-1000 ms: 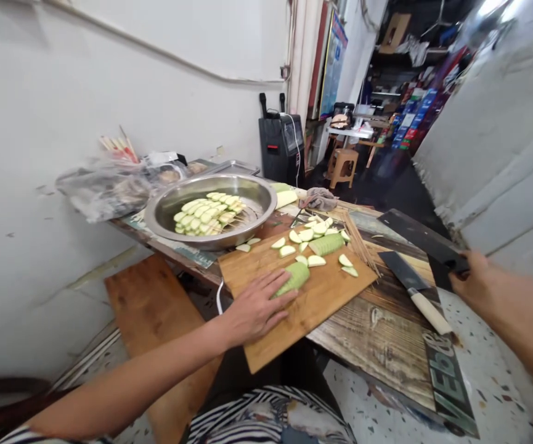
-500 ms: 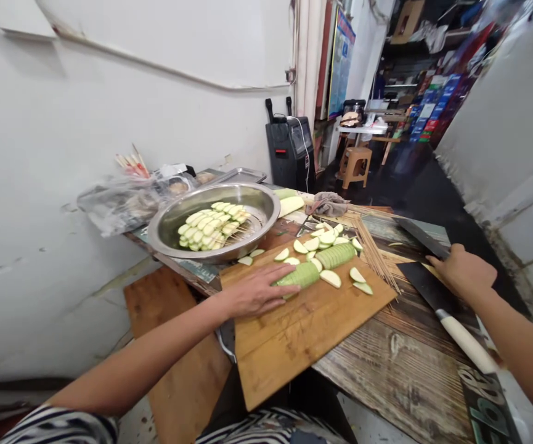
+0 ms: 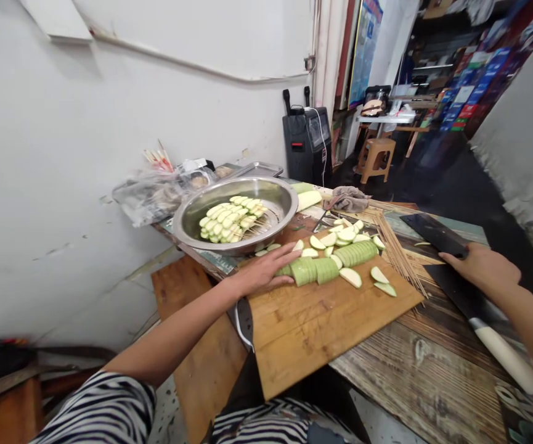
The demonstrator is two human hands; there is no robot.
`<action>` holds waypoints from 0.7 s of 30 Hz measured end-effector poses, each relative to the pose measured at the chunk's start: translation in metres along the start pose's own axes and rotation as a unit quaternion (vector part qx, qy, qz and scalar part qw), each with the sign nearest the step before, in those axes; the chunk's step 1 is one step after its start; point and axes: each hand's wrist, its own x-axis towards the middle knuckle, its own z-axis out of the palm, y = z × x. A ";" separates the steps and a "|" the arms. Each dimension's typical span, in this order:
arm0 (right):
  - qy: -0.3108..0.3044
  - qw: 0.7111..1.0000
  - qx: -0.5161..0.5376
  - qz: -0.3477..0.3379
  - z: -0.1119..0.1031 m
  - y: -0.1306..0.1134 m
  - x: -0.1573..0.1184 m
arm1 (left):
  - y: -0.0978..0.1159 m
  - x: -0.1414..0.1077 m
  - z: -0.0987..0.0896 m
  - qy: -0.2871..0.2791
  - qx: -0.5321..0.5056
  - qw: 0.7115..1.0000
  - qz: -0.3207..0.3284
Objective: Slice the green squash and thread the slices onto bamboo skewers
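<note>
We take this for a small eatery or food shop, with a preparation corner by a scuffed white wall (image 3: 109, 111). The worn plank desk (image 3: 400, 364) carries a wooden cutting board (image 3: 321, 327) with a sliced green vegetable (image 3: 326, 270), and a wide steel basin (image 3: 289, 203) where we see many slices already on skewers (image 3: 227, 219). Thin bare sticks (image 3: 398, 256) lie in a bundle beside the board, which suggests more than a household meal. Behind, we notice a black speaker (image 3: 310, 148) with two microphones (image 3: 287, 102), a wall poster (image 3: 363, 49), a plastic stool (image 3: 377, 159) and, farther back, stacked coloured cartons (image 3: 472, 92) like shop stock. We cannot read the poster.
</note>
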 end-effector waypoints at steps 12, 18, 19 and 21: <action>-0.063 0.992 -0.015 -0.111 -0.014 -0.074 -0.038 | 0.095 -0.075 0.011 0.145 -0.041 0.986 -0.069; -0.075 0.990 0.009 -0.123 -0.020 -0.087 -0.040 | 0.131 -0.094 0.028 0.087 -0.053 0.994 -0.035; -0.077 0.989 0.013 -0.125 -0.020 -0.089 -0.039 | 0.132 -0.094 0.030 0.084 -0.053 0.995 -0.032; -0.079 0.990 0.019 -0.119 -0.019 -0.092 -0.038 | 0.131 -0.093 0.030 0.081 -0.059 0.994 -0.034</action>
